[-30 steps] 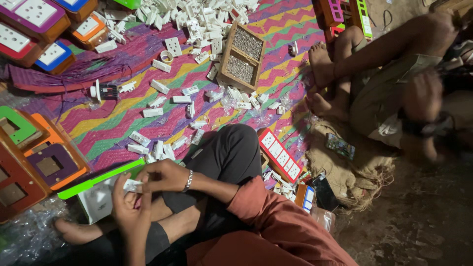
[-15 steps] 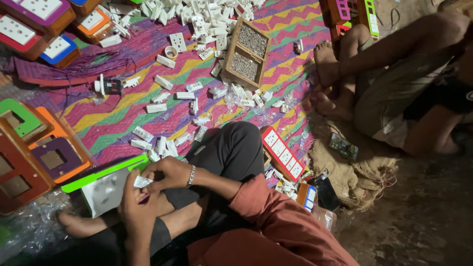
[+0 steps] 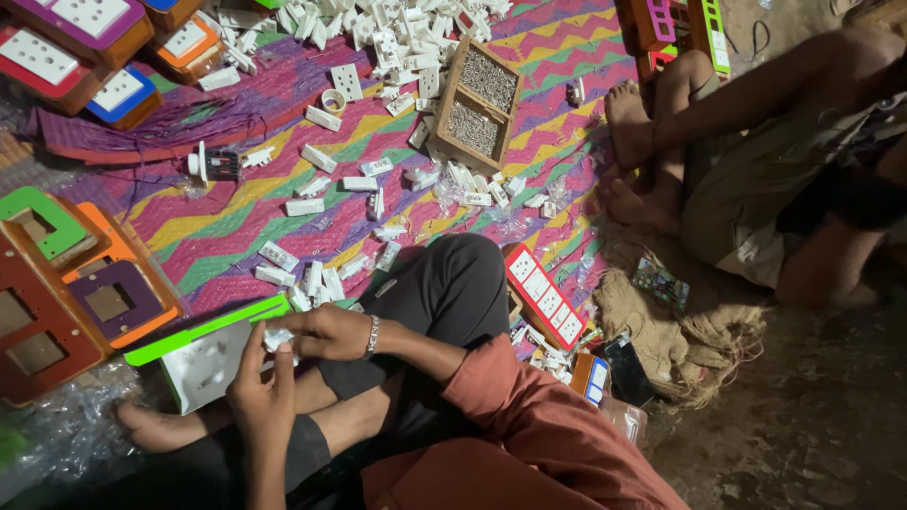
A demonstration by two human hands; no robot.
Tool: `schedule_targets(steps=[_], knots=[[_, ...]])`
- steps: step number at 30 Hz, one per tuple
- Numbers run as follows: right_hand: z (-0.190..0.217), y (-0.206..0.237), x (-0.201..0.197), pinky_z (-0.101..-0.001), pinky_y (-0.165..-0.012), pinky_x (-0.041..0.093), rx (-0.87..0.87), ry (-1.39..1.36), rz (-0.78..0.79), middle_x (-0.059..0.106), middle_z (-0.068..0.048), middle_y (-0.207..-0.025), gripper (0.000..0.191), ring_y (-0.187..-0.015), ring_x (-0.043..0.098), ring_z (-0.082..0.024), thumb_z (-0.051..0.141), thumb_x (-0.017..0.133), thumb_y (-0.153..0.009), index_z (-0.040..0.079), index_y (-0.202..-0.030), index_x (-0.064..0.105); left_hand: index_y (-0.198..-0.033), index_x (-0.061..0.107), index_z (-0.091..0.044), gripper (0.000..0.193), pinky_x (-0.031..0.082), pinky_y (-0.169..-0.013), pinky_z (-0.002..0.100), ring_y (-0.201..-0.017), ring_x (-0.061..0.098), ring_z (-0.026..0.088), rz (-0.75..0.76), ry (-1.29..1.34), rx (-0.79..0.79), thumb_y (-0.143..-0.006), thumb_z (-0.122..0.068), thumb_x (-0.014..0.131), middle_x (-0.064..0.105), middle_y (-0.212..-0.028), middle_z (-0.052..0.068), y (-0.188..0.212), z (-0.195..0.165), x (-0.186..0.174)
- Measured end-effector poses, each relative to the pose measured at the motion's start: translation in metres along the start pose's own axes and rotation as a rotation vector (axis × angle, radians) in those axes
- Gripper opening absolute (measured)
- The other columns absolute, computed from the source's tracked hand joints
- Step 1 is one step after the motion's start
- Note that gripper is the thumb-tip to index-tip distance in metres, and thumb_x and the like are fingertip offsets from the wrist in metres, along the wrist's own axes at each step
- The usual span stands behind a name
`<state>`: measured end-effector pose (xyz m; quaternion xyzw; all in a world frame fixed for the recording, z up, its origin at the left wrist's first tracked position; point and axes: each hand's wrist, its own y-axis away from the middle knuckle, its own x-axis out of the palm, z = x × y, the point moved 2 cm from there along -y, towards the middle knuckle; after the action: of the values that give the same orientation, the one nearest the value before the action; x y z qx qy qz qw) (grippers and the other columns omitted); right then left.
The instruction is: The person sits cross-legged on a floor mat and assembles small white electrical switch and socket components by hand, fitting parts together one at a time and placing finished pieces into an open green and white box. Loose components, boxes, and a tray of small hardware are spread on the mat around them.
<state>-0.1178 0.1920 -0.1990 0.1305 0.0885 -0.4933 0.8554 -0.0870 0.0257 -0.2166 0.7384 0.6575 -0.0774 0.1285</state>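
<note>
My left hand (image 3: pixel 260 387) and my right hand (image 3: pixel 326 331), which wears a bracelet, meet over my lap. Both pinch one small white socket piece (image 3: pixel 279 338) between their fingertips. Just beside and below them lies a white switchboard box with a green edge (image 3: pixel 203 359), resting by my bare foot (image 3: pixel 161 430). My knee in dark trousers (image 3: pixel 453 283) is bent to the right of the hands.
Many loose white socket parts (image 3: pixel 321 189) litter a striped woven mat (image 3: pixel 236 227). A wooden tray of screws (image 3: pixel 477 99) sits at the back. Coloured switchboard frames (image 3: pixel 85 283) stack at left. A red socket strip (image 3: pixel 546 295) lies by my knee. Another person (image 3: pixel 756 170) sits at right.
My hands stay together on the small white piece, with the left fingers shifting on it. The white box shows more under them. The other person's arm has drawn back.
</note>
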Motion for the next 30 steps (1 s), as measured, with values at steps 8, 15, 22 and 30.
schedule_targets(steps=[8, 15, 22, 30], knots=[[0.003, 0.004, 0.003, -0.0415, -0.073, 0.056, -0.176, 0.314, -0.233, 0.07, -0.014, -0.091, 0.025, -0.082, 0.071, -0.03, 0.015, 0.07, -0.092, 0.006, -0.115, 0.067, -0.135, 0.059, 0.004, 0.037, 0.054, -0.076, 0.029, -0.088, 0.067, 0.016, -0.041, 0.052, -0.013, -0.1, -0.008, 0.063, 0.071, -0.106, 0.015, 0.001, 0.027, 0.003], [0.009, 0.004, 0.012, -0.0396, -0.078, 0.058, -0.204, 0.391, -0.355, 0.071, -0.012, -0.097, 0.018, -0.089, 0.072, -0.03, 0.012, 0.071, -0.092, 0.005, -0.108, 0.069, -0.14, 0.057, 0.005, 0.037, 0.048, -0.072, 0.025, -0.081, 0.057, 0.012, 0.003, 0.316, -0.141, -0.105, -0.007, 0.059, 0.063, -0.097, 0.009, 0.003, 0.05, 0.004], [0.013, 0.0, 0.004, -0.0366, -0.084, 0.059, -0.232, 0.34, -0.257, 0.073, -0.01, -0.105, 0.021, -0.094, 0.073, -0.028, 0.013, 0.072, -0.094, 0.004, -0.113, 0.072, -0.147, 0.049, 0.008, 0.042, 0.053, -0.077, 0.027, -0.086, 0.064, 0.013, -0.037, 0.297, -0.027, -0.108, -0.009, 0.052, 0.067, -0.105, 0.011, 0.003, 0.04, 0.003], [0.022, 0.0, 0.0, -0.036, -0.084, 0.059, -0.242, 0.345, -0.243, 0.072, -0.008, -0.107, 0.022, -0.097, 0.072, -0.026, 0.015, 0.071, -0.094, 0.006, -0.113, 0.072, -0.146, 0.052, 0.007, 0.042, 0.055, -0.074, 0.03, -0.081, 0.066, 0.016, -0.005, 0.176, -0.044, -0.107, -0.01, 0.052, 0.069, -0.099, 0.012, 0.001, 0.033, 0.0]])
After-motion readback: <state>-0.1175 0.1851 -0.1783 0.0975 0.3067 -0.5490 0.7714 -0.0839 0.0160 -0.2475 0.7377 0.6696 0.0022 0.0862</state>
